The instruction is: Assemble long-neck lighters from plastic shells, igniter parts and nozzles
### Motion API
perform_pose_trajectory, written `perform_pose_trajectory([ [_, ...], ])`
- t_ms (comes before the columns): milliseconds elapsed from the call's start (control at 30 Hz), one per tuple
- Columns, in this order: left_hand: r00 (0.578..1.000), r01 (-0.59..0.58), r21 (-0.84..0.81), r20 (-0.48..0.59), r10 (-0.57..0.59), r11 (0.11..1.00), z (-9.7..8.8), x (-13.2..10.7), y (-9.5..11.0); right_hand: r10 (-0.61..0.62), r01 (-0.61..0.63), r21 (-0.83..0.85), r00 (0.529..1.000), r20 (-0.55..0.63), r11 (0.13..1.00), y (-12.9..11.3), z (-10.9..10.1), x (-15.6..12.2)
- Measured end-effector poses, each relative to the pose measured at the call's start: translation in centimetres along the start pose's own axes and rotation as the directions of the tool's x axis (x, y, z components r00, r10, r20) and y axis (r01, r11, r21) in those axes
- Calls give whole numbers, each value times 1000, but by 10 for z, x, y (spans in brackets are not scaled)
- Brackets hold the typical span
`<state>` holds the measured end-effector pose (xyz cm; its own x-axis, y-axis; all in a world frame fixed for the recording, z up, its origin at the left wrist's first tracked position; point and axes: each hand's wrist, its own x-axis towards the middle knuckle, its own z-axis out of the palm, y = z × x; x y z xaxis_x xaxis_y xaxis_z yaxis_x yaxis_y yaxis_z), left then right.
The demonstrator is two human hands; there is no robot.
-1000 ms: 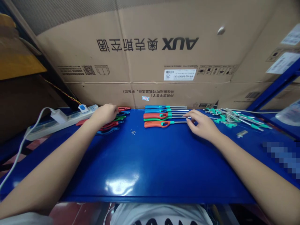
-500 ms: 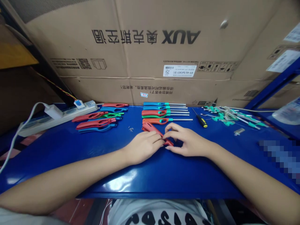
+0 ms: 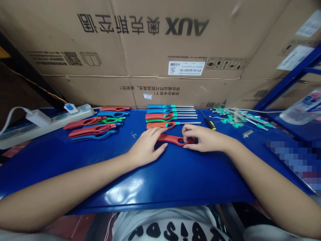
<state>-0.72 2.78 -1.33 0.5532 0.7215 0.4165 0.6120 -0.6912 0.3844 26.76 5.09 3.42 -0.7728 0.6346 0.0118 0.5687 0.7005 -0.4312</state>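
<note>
"While the right grip (image 3: pixel 205 138) pinches one end of a red handle (image 3: pixel 173 139), what's the left grip (image 3: pixel 146 146) up to?"

"Spread. Thumb's apart from the fingers, around the other end of it. Can't tell how firmly it's touching tbh, the fingers cover that bit. The handle lies level between the two bare hands, over the blue counter (image 3: pixel 160 180), right in front of the person."

"Ok, what's closest?"

"Just beyond it is an orange lighter-looking piece (image 3: pixel 156 125) with a teal neck and a metal rod. That's the near end of a row of five, with green, red and two blue ones behind. Then a black and yellow screwdriver (image 3: pixel 212 125) just past the right hand, plus some tiny metal bits (image 3: pixel 133 135) off to the left, too small to make out."

"And further out?"

"Loose handles (image 3: pixel 91 130) on the left in red, blue and green, near a white power strip (image 3: pixel 56 124) with plugs in it. Over on the right, a messy pile of teal parts and rods (image 3: pixel 235 117), with a small clear piece (image 3: pixel 247 133) near it. Big cardboard sheet (image 3: pixel 140 60) stands behind everything, AUX lettering upside down lol."
</note>
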Motion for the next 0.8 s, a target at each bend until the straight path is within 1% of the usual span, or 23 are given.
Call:
perform_pose_trajectory([
  [133, 1000, -29, -88, -9, 28, 996, 5, 0, -5, 24, -25, -21, 1000, -13, 999, 2, 0, 1],
  [300, 999, -35, -127, -22, 32, 991, 5, 1, -7, 48, -49, -51, 999, -17, 997, 4, 0, 1],
  [433, 999, -32, -125, -15, 30, 992, 4, 1, -7, 31, -30, 17, 999, -25, 999, 6, -2, 1],
  [533, 1000, -26, -112, -16, 24, 993, 5, 1, -7, 39, -33, 56, 994, -107, 998, 5, -5, 2],
  [633, 1000, -22, -106, -17, 20, 994, 6, 1, -8, 68, -73, -13, 969, -237, 997, 4, -9, 0],
  [700, 1000, -19, -109, -18, 17, 994, 6, 1, -9, 85, -105, -55, 957, -279, 993, 3, -13, -3],
  [733, 1000, -20, -111, -18, 18, 994, 6, 1, -9, 95, -117, -65, 958, -271, 991, 3, -14, -4],
  [800, 1000, -25, -116, -16, 23, 993, 5, 1, -9, 107, -122, -63, 974, -199, 991, 3, -17, -7],
])
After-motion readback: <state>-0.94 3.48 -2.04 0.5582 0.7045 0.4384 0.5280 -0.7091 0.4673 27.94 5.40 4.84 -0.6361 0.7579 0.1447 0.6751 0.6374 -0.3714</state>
